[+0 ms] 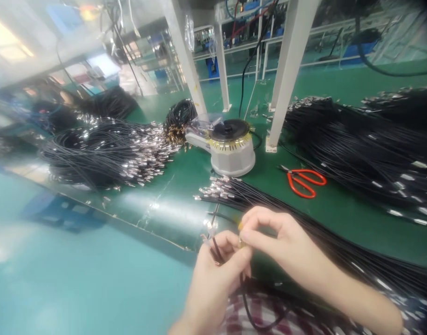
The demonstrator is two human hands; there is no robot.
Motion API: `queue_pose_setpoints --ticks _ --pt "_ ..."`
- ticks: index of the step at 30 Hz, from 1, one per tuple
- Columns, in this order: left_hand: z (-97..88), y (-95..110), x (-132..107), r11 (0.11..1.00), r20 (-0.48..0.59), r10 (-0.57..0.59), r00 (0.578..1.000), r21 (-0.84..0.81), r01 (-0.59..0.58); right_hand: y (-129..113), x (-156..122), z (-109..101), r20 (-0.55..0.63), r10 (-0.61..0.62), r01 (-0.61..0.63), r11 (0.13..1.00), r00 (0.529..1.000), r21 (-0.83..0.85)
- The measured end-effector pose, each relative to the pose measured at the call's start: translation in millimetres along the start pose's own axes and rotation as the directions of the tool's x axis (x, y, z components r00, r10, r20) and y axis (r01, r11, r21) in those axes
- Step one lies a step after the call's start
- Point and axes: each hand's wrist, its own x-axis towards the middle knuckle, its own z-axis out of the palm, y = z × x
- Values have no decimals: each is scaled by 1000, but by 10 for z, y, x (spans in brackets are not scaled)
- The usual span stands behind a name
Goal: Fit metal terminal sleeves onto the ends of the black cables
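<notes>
My left hand (211, 284) is closed around a black cable (246, 304), whose lower part loops down over a checked cloth. Other short cable ends with bare copper and clear connector tips (210, 232) poke out between its thumb and fingers. My right hand (278, 232) pinches a small piece of yellow tape (241, 243) against the cable, right at the left thumb and fingertips. Just beyond both hands lies a long bundle of black cables (286, 207) with silvery tips, running off to the lower right under my right forearm.
A round white tape dispenser (233, 158) stands on the green tabletop (185, 186). Red-handled scissors (306, 181) lie to its right. Coiled black cables (91, 153) are heaped at left, and a larger cable pile (367, 149) at right. White metal posts (286, 79) rise behind.
</notes>
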Motion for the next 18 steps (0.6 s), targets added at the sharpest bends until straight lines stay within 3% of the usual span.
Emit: queue_pose_setpoints --ticks 6,11,14,18 --pt "-85 1 -21 993 171 -43 984 -102 61 19 44 -13 26 40 -40 999 999 22" --pt "-78 -52 -29 993 114 45 992 -117 -31 131 -21 13 -71 -59 53 995 996 -85" --pt "-64 -74 -31 992 90 79 993 -106 -69 222 -106 36 -184 -187 147 966 965 -213" --pt "-66 -95 -34 990 76 70 995 -124 -60 291 -185 68 -238 -263 178 928 935 -326"
